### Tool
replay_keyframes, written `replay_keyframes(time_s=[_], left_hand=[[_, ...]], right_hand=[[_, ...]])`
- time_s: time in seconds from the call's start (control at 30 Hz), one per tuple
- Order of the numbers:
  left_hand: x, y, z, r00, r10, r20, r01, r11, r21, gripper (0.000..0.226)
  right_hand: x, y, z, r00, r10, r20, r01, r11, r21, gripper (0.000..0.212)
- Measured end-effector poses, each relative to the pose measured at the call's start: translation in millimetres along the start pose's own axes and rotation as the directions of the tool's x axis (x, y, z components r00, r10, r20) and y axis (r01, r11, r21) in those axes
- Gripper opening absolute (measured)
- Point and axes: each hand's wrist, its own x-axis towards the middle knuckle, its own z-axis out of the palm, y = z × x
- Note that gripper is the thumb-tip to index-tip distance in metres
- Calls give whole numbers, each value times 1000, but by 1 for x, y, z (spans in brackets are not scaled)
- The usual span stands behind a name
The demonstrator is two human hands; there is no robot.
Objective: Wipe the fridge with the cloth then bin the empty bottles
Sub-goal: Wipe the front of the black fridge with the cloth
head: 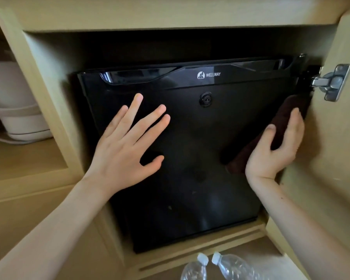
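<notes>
A black mini fridge (190,188) with a shut door and a small lock fills a wooden cabinet recess. My left hand (125,144) lies flat on the door's left half, fingers spread, holding nothing. My right hand (275,150) grips a dark brown cloth (285,120) pressed against the fridge's right edge. Two clear plastic bottles with white caps stand below the fridge at the bottom of the view, one on the left (194,269) and one on the right (234,267).
The open cabinet door (331,158) with a metal hinge (331,81) stands close on the right. A wooden shelf on the left holds a white kettle on a base (16,110). A wooden ledge (190,253) runs under the fridge.
</notes>
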Motion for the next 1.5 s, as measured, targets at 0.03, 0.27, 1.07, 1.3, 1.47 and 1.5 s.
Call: replay_keyframes(time_s=[0.03, 0.27, 1.07, 1.3, 1.47, 1.5], left_hand=[[0, 0, 1, 1000, 5, -6, -5, 1000, -12, 76], [-1, 7, 6, 999, 45, -5, -46, 998, -35, 72], [-2, 8, 10, 996, 90, -14, -90, 996, -20, 71], [-3, 12, 8, 997, 73, -9, -73, 997, -11, 71], [-1, 12, 5, 997, 79, 10, -79, 997, -19, 69], [-2, 12, 6, 997, 77, 17, -77, 997, -16, 70]], right_hand=[[-8, -5, 2, 997, -69, 40, 69, 998, -7, 45], [-65, -10, -6, 544, -659, 519, 675, 712, 196, 50], [-38, 6, -14, 547, -613, 570, 632, 749, 198, 48], [-9, 19, -16, 995, 35, 92, -31, 999, -40, 46], [-27, 10, -9, 970, -169, 174, 183, 981, -68, 43], [-33, 13, -11, 931, -276, 240, 297, 953, -56, 42]])
